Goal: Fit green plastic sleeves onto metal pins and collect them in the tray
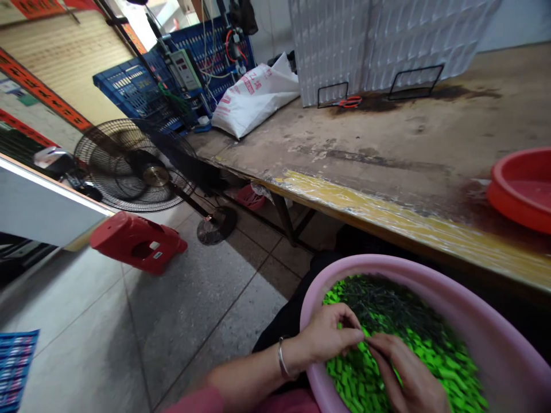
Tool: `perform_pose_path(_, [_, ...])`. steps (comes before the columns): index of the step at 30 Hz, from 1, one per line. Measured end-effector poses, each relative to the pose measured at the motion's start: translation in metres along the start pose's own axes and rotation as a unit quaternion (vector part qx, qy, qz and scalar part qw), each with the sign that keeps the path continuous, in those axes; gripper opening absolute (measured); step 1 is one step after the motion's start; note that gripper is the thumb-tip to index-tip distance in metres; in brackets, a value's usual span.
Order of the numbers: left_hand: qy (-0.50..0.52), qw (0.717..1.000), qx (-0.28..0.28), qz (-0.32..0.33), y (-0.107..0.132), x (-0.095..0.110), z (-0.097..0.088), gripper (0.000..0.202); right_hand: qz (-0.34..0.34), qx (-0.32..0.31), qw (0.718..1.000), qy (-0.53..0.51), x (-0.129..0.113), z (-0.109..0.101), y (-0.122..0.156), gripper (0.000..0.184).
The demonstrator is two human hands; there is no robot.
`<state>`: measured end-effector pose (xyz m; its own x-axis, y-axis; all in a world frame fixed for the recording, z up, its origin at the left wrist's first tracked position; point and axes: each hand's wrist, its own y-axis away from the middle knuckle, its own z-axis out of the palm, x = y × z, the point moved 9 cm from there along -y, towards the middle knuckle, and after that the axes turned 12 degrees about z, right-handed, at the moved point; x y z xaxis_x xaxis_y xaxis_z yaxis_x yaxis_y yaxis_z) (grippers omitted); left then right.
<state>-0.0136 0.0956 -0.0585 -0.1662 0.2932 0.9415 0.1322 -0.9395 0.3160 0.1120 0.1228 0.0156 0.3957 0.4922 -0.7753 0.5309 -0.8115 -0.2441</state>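
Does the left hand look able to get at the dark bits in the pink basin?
Probably yes: the left hand is inside the pink basin, and the dark bits lie uncovered just beyond its fingers.

Right hand cut off below.

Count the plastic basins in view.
2. The pink basin sits on the person's lap, holding green pieces, with the left hand and right hand inside. The red basin is on the table at right, cut off by the frame. Others may be hidden.
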Motion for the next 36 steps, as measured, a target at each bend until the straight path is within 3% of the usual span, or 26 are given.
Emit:
perform_pose_path(4, [-0.093, 0.992, 0.022, 0.085, 0.003, 0.025, -0.007, 0.008, 0.094, -0.039, 0.994, -0.033, 0.004, 0.005, -0.004, 0.013])
perform_pose_path(8, [-0.139, 0.981, -0.005, 0.133, 0.003, 0.039, -0.002, 0.004, 0.183, -0.046, 0.98, -0.07, 0.008, 0.001, -0.002, 0.013])
perform_pose_path(14, [-0.066, 0.992, -0.1, 0.05, -0.002, 0.019, 0.022, 0.016, 0.171, -0.046, 0.981, -0.084, 0.004, -0.009, 0.004, 0.018])
perform_pose_path(18, [-0.03, 0.993, -0.114, 0.008, -0.002, 0.012, 0.029, 0.026, 0.193, -0.022, 0.98, -0.051, 0.012, -0.015, 0.007, 0.014])
perform_pose_path(21, [-0.02, 0.992, -0.122, 0.024, -0.003, 0.015, 0.032, 0.024, 0.231, -0.016, 0.972, -0.028, 0.02, -0.015, 0.009, 0.018])
perform_pose_path(26, [-0.023, 0.988, -0.139, 0.064, -0.002, 0.019, 0.034, 0.017, 0.296, -0.066, 0.952, -0.045, 0.03, -0.005, 0.011, 0.037])
perform_pose_path(32, [-0.011, 0.982, -0.151, 0.116, 0.005, 0.029, 0.033, 0.012, 0.388, -0.146, 0.895, -0.165, 0.045, 0.01, 0.018, 0.05])
perform_pose_path(36, [0.02, 0.987, -0.14, 0.083, 0.004, 0.025, 0.03, 0.017, 0.407, -0.17, 0.877, -0.191, 0.047, 0.018, 0.023, 0.056])
